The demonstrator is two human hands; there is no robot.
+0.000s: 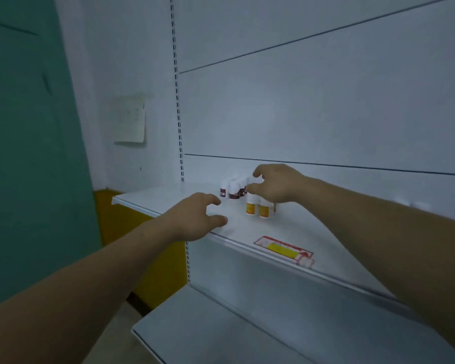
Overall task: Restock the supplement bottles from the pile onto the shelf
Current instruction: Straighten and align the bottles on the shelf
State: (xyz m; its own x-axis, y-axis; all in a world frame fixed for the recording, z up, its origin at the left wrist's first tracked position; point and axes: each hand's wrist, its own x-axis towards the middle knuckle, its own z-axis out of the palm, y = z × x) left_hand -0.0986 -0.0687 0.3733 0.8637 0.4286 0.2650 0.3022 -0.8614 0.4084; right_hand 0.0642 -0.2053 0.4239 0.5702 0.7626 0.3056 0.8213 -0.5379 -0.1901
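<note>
- The right hand (pixel 279 183) hovers over the bottles with its fingers curled and spread apart; whether the fingertips touch a white cap below them cannot be told.
- The left hand (pixel 195 219) reaches over the front edge of the shelf, fingers loosely bent and apart, holding nothing.
- Under the right hand stand small white plastic bottles with orange-yellow labels (pixel 258 208), upright and touching one another.
- Just behind them, toward the back panel, a tight cluster of white bottles with dark maroon labels (pixel 233 190) also stands upright.
- The bottles sit on a smooth, flat white metal shelf (pixel 168 203); a red and yellow price tag (pixel 284 249) lies along its front lip.
- A second white shelf (pixel 221 327) juts out lower down.
- Behind rises a plain white back panel (pixel 313 106) with dark horizontal seams, and a slotted upright strip (pixel 179 114) at its left edge.
- To the left, a pale paper sheet (pixel 130 119) hangs on a white wall, beside a teal surface (pixel 24 153) and a yellow panel (pixel 121 224).
</note>
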